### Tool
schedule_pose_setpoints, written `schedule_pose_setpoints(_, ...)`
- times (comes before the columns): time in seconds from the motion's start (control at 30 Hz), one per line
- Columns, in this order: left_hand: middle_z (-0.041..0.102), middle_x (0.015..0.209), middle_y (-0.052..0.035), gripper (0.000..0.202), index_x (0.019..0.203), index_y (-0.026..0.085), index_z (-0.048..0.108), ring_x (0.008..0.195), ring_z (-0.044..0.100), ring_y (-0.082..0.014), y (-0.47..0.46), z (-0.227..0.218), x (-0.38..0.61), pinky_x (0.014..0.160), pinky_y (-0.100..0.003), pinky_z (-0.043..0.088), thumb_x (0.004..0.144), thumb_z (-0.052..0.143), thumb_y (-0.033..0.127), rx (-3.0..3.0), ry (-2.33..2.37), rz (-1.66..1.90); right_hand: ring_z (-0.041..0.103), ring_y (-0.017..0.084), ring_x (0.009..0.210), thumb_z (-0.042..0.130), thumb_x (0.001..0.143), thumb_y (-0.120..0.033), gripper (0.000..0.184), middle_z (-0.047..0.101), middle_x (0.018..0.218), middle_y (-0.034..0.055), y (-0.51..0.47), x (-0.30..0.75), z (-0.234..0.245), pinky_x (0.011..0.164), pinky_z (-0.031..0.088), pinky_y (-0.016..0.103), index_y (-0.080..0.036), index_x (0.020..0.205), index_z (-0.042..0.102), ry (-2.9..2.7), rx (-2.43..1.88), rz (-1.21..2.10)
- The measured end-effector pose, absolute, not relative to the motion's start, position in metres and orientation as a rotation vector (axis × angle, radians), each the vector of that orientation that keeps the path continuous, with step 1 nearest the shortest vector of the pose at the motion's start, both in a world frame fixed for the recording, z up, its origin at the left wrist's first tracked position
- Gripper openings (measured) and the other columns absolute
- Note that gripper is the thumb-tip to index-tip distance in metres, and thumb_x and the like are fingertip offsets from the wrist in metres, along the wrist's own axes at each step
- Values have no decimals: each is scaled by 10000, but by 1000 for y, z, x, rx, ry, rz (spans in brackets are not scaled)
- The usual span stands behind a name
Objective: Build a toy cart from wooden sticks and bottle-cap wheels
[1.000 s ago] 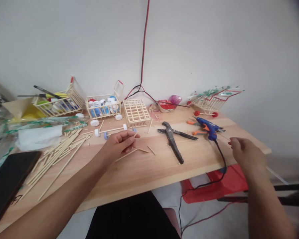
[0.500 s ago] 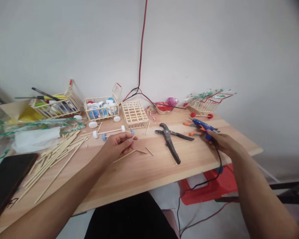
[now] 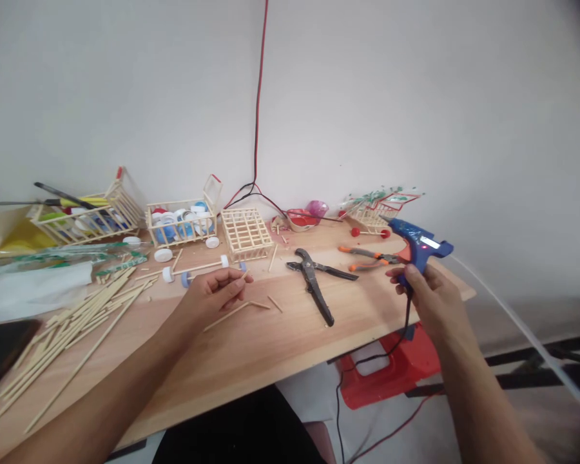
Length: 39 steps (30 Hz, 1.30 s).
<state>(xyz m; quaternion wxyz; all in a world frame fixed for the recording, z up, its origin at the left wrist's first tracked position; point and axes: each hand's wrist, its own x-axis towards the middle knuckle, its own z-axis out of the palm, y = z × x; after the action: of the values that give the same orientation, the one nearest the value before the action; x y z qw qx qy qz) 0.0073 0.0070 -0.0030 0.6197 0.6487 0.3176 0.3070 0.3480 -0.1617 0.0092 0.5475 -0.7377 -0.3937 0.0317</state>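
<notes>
My left hand [image 3: 212, 296] is raised over the wooden table top [image 3: 251, 341], pinching a short wooden stick [image 3: 244, 276] between its fingers. Just below it lie a few loose sticks [image 3: 236, 309]. Behind it is an axle with white and blue bottle-cap wheels [image 3: 196, 268]. My right hand [image 3: 428, 299] grips a blue hot glue gun [image 3: 418, 248] by its handle, lifted above the table's right edge, with its black cord [image 3: 406, 316] hanging down. Orange-handled pliers [image 3: 367, 258] lie beyond that hand.
Black-handled metal snips [image 3: 312, 283] lie mid-table beside a stick-built cage [image 3: 245, 233]. Stick baskets hold bottle caps [image 3: 181, 222] at the back. A heap of long sticks [image 3: 77, 335] lies at left. A red stool [image 3: 391, 370] stands below the table's right side.
My right hand has closed on the glue gun and lifted it off the table. The view has swung to the right. My left hand stays much the same, holding the stick.
</notes>
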Motion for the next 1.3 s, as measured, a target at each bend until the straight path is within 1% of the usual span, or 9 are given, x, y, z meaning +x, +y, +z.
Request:
schedule_pose_setpoints(0.07,518,633,22,333,933,135,663,477,347,-41,6,-2,7,458,-193,212,810,633,443,1496,720,721,552,123,618,600,831,-494,313,683,851,61,-166,328,17,591,478,267,-186,886,624,-936,-1739,131)
schedule_pose_setpoints(0.27,522,639,22,366,944,122,657,483,345,-37,3,-1,7,465,-190,213,810,634,462,1497,699,724,576,134,645,563,871,-473,268,624,763,1,-164,290,24,652,480,283,-212,920,526,-1064,-1679,104)
schedule_pose_setpoints(0.47,538,657,18,364,954,119,657,494,348,-40,1,0,6,477,-193,229,821,625,457,1522,672,717,639,185,699,576,850,-527,329,707,854,46,-166,274,21,647,473,312,-217,956,606,-1123,-1882,4)
schedule_pose_setpoints(0.63,537,671,19,356,959,118,654,510,352,-46,-5,3,6,494,-196,238,836,609,449,1525,639,706,636,205,706,594,817,-567,392,716,846,49,-165,259,22,652,463,325,-215,981,648,-1184,-1975,-77)
schedule_pose_setpoints(0.9,579,675,2,299,874,132,672,513,401,-67,-10,3,6,521,-213,285,842,597,419,1560,621,724,622,202,780,586,835,-519,405,670,884,55,-155,238,15,704,493,333,-178,1053,598,-1212,-1860,173)
schedule_pose_setpoints(1.0,592,687,-6,280,801,136,655,567,470,-80,-11,5,6,557,-211,326,843,595,406,1568,606,740,617,210,792,604,820,-514,359,669,882,59,-154,232,15,701,496,329,-189,972,618,-1223,-1827,203)
schedule_pose_setpoints(1.1,619,731,-21,279,726,137,621,627,512,-90,-13,7,5,592,-213,356,844,593,389,1580,585,748,611,214,773,595,813,-541,351,662,792,61,-155,229,18,687,492,319,-196,757,624,-1227,-1815,259)
schedule_pose_setpoints(1.17,634,759,-27,279,724,137,619,609,497,-85,-14,9,5,582,-214,353,844,591,387,1581,582,741,612,215,790,583,821,-550,387,662,782,67,-157,229,18,700,488,314,-194,671,612,-1237,-1807,307)
schedule_pose_setpoints(1.3,620,723,-12,271,826,137,669,558,444,-79,-13,10,4,548,-218,328,845,582,394,1601,603,746,606,190,785,561,868,-503,370,662,817,66,-161,232,18,740,484,310,-184,692,627,-1334,-1694,465)
